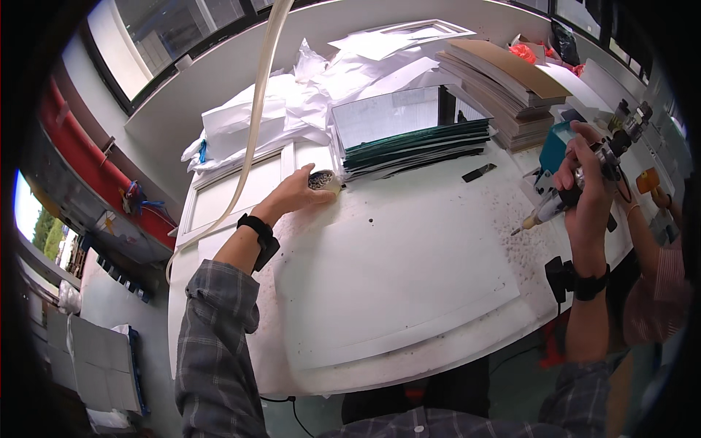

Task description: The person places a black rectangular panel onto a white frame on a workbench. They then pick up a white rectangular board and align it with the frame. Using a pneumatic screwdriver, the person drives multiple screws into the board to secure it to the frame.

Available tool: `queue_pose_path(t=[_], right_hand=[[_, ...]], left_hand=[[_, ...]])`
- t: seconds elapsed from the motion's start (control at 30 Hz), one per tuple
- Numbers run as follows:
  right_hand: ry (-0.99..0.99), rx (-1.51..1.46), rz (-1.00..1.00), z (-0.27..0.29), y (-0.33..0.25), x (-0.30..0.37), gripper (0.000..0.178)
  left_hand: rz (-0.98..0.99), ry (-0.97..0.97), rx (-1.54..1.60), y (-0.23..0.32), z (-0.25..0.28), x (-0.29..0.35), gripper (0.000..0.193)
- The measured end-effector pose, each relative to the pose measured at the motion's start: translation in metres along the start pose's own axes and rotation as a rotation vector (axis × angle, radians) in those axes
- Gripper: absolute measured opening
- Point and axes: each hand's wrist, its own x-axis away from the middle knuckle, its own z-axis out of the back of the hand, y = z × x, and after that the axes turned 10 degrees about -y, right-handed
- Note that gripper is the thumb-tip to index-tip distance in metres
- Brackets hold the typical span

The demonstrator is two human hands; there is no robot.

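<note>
Head view, as I inspect it from my remote station: left hand (296,191) gripping a small round pale cup filled with small dark pieces (321,179), thumb and fingers about its left side. I locate the cup on the white worktable (358,381), just beside the near left corner of a stack of reflective sheets with dark green edges (416,139). I cannot tell whether the cup is lifted.

Right hand (590,179) closed around a slim powered driver with a pale yellowish nose (542,212); I note its thin tip directed down and leftward, over the speckled right side of the table.

Between the hands lies a broad flat white panel (401,277), bearing one small dark round piece (370,220). I record a small dark flat rectangular piece (479,173) near the stack, and a teal box-shaped object (557,146) beyond the driver. At far right, a co-worker's hand (661,197) is near a yellow-orange object (647,180).
</note>
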Motion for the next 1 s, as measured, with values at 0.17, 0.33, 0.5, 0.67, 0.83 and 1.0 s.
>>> queue_pose_path(t=[0.17,0.33,0.5,0.67,0.83,1.0], right_hand=[[0.008,-0.042,0.010,0.007,0.012,0.001,0.033],[-0.008,0.002,0.037,0.012,0.034,-0.007,0.028],[-0.038,-0.007,-0.016,0.025,0.054,-0.008,0.026],[-0.036,-0.024,-0.051,0.027,0.061,-0.008,0.027],[-0.069,-0.030,-0.057,0.024,0.062,-0.008,0.030],[-0.077,-0.011,-0.068,0.027,0.067,-0.010,0.030]], left_hand=[[0.046,0.173,-0.066,0.028,-0.026,0.022,0.103],[-0.059,0.346,-0.022,0.053,-0.054,0.022,0.094],[-0.150,0.397,-0.012,0.054,-0.038,0.031,0.057],[-0.196,0.201,-0.158,0.069,-0.023,0.026,0.033],[-0.195,0.084,-0.155,0.075,-0.018,0.015,0.031],[-0.227,0.138,-0.292,0.069,-0.022,0.004,0.025]])
